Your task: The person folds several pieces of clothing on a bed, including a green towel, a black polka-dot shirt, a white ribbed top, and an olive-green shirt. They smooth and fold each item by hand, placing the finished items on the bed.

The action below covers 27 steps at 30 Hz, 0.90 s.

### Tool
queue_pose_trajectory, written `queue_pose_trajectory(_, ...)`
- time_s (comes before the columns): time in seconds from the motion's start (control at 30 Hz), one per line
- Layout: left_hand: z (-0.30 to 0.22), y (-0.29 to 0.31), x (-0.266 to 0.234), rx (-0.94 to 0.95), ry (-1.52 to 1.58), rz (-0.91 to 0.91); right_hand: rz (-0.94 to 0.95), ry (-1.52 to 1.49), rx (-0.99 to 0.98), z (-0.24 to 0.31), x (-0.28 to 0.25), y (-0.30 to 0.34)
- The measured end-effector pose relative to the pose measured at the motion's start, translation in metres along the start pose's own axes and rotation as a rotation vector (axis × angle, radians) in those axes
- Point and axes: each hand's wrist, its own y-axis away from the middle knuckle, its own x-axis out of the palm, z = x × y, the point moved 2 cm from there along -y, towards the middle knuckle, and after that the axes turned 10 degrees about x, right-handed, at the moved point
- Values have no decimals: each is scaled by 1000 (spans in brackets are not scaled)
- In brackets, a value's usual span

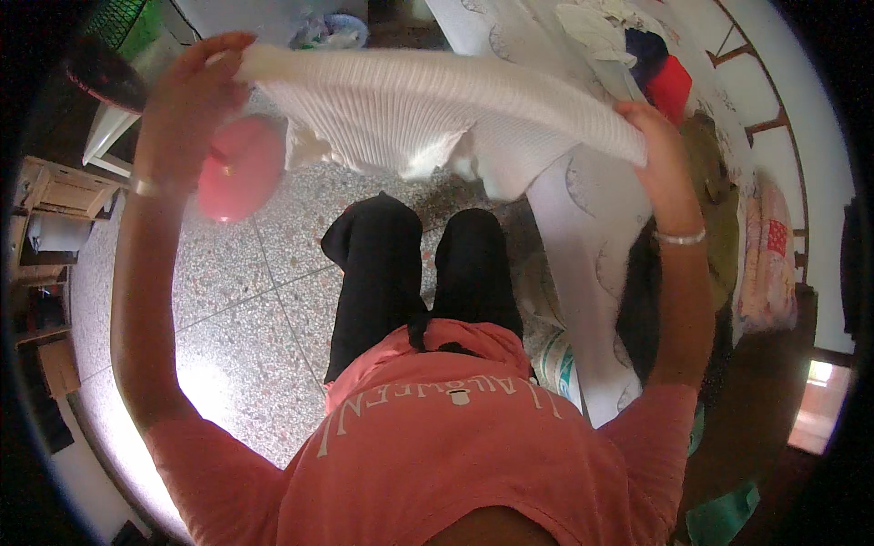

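Left hand [196, 96] and right hand [657, 146] gripping opposite ends of a white ribbed garment [437, 82], stretched in midair, left grip apparently a pinch but blurred, pink round object [241, 173] showing beside that wrist, patterned white cloth [587, 237] partly hidden behind, red clothing [669, 88] beyond.

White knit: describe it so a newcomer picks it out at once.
Find the speckled floor. Near the picture's top, the left hand and right hand hold the white knit spread between them. Its ribbing sets it apart from the patterned white cloth behind it.
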Motion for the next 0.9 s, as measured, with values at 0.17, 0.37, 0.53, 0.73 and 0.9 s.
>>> queue_pose_trajectory(0.17, -12, 138, -26, -377, -43, 50, -7, 312, 171, -44, 13, 97)
queue_pose_trajectory(0.37, 42, 290, -11, -947, 96, 338, 218, 439, 570, -163, 11, 196)
queue_pose_trajectory(0.53, 81, 345, 17, -839, -42, 679, 373, 594, 656, -231, 19, 237)
queue_pose_trajectory(0.73, 142, 344, 35, -703, -300, 1021, 548, 715, 429, -269, 23, 251)
queue_pose_trajectory(0.9, 157, 281, 110, -648, -214, 1029, 619, 667, 664, -224, 18, 236)
